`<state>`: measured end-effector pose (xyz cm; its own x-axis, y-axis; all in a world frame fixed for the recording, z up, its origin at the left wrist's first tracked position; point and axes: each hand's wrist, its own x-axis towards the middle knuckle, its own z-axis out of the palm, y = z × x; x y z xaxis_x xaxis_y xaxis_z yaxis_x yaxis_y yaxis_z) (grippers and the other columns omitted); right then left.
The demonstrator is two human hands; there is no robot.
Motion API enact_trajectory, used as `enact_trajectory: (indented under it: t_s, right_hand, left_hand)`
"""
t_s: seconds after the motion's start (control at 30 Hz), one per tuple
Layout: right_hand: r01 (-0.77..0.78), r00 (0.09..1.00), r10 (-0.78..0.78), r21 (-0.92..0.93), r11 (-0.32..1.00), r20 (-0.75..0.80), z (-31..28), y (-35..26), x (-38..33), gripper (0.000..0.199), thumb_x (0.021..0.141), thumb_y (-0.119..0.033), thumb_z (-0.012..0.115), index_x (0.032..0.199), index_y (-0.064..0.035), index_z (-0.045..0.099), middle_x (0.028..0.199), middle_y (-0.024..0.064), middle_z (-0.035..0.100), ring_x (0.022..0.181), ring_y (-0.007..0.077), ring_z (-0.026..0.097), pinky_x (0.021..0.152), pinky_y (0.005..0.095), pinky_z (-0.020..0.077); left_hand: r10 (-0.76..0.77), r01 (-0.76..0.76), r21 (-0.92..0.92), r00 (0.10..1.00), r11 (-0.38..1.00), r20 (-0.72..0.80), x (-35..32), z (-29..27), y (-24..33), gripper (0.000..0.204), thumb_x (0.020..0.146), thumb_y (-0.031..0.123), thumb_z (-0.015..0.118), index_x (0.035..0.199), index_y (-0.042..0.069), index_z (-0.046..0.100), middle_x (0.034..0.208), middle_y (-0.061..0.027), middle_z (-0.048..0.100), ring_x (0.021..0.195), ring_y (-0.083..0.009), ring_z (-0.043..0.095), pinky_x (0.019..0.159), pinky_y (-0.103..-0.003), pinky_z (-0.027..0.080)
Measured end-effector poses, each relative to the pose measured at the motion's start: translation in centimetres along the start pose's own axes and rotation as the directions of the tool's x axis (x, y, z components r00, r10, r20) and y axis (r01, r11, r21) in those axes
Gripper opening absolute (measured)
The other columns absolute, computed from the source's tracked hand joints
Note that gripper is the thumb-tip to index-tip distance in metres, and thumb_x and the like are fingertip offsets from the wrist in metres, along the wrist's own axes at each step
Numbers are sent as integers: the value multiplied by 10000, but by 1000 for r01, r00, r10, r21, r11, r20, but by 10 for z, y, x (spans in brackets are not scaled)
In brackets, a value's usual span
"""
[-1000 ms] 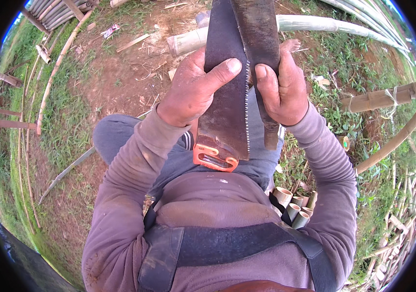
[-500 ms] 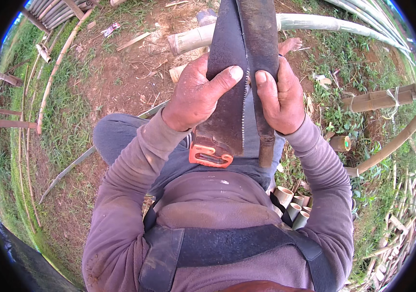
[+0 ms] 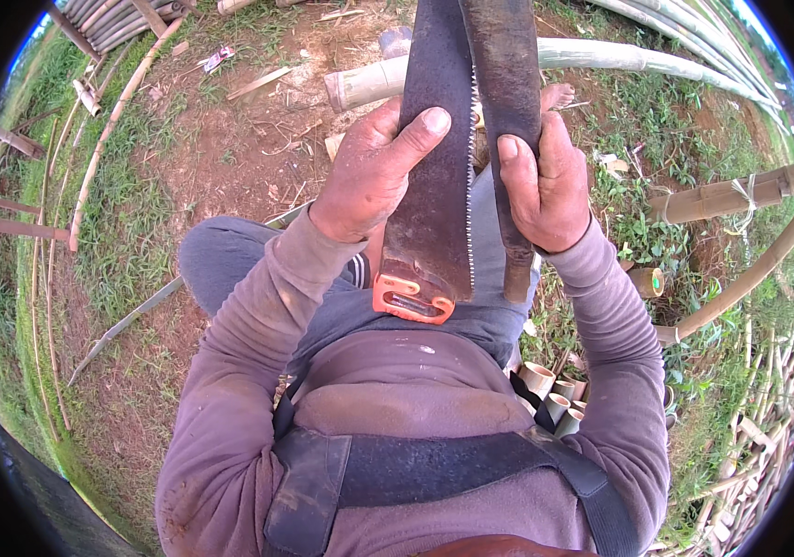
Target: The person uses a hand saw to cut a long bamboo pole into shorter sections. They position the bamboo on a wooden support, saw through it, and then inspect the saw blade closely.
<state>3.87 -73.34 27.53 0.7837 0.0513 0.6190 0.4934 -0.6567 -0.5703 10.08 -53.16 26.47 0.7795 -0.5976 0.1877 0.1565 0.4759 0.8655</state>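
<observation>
My left hand [image 3: 360,176] is closed on the dark, rusty blade of a handsaw [image 3: 429,200], thumb lying across its face. The saw's orange handle [image 3: 413,301] hangs toward my lap, and its teeth face right. Beside the teeth, my right hand [image 3: 550,190] grips a broad, dark machete [image 3: 501,79] by its blade, thumb on the near face. The machete narrows to a rounded metal grip pointing at my lap. The two blades lie close together at the top and spread apart lower down. Their far tips are outside the picture.
A thick green bamboo pole [image 3: 374,84] lies beyond my hands. Short cut bamboo tubes [image 3: 555,406] stand by my right hip. At right, bamboo rails [image 3: 722,193] are tied with cord, near a pile of split pieces [image 3: 741,473]. A long thin strip [image 3: 123,323] extends left of my knee.
The gap between the saw teeth and the machete has widened. My right hand has shifted slightly right with the machete, while the saw's handle end has swung a little right.
</observation>
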Motion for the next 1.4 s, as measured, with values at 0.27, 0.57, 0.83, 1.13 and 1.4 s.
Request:
enact_trajectory:
  t_s: [0.27, 0.57, 0.83, 1.13, 1.4]
  right_hand:
    - [91, 996, -89, -105, 990, 19, -2, 5, 5, 188, 957, -94, 690, 904, -11, 529, 661, 149, 529, 623, 411, 531, 1094, 528, 308]
    - [118, 993, -118, -17, 993, -13, 0, 10, 9, 214, 955, -110, 699, 897, -26, 511, 593, 131, 528, 569, 415, 559, 1088, 537, 308]
    - [175, 984, -175, -123, 977, 11, -2, 11, 12, 237, 954, -137, 710, 906, -27, 506, 594, 139, 564, 568, 422, 586, 1094, 535, 301]
    - [235, 972, -233, -118, 965, 29, -5, -4, 11, 212, 973, -149, 654, 1061, 18, 557, 682, 125, 698, 649, 385, 689, 1139, 554, 274]
    - [297, 955, -298, -56, 953, -6, -3, -1, 11, 218, 997, -118, 604, 1092, 60, 519, 673, 64, 719, 611, 355, 679, 1115, 535, 311]
  left_hand:
    - [3, -4, -23, 1000, 1000, -9, 0, 0, 1, 328, 1089, 227, 592, 1351, 30, 605, 1249, -46, 681, 1126, -114, 648, 975, -307, 543]
    - [12, -12, -6, 1000, 1000, 22, 0, 1, 4, 347, 1094, 237, 580, 1379, 39, 590, 1269, -47, 676, 1137, -112, 645, 985, -310, 538]
    - [18, -18, -2, 1000, 1000, 25, 1, 2, 3, 355, 1090, 214, 578, 1397, 36, 569, 1297, -55, 667, 1171, -119, 636, 1018, -320, 521]
    - [91, -93, 35, 994, 995, 60, 1, 6, 11, 402, 1100, 226, 557, 1452, 38, 513, 1339, -64, 647, 1220, -142, 622, 1067, -339, 502]
    - [112, -116, 72, 992, 991, 62, 1, 14, 16, 367, 1100, 262, 569, 1382, 27, 583, 1291, -68, 678, 1185, -141, 641, 1035, -336, 522]
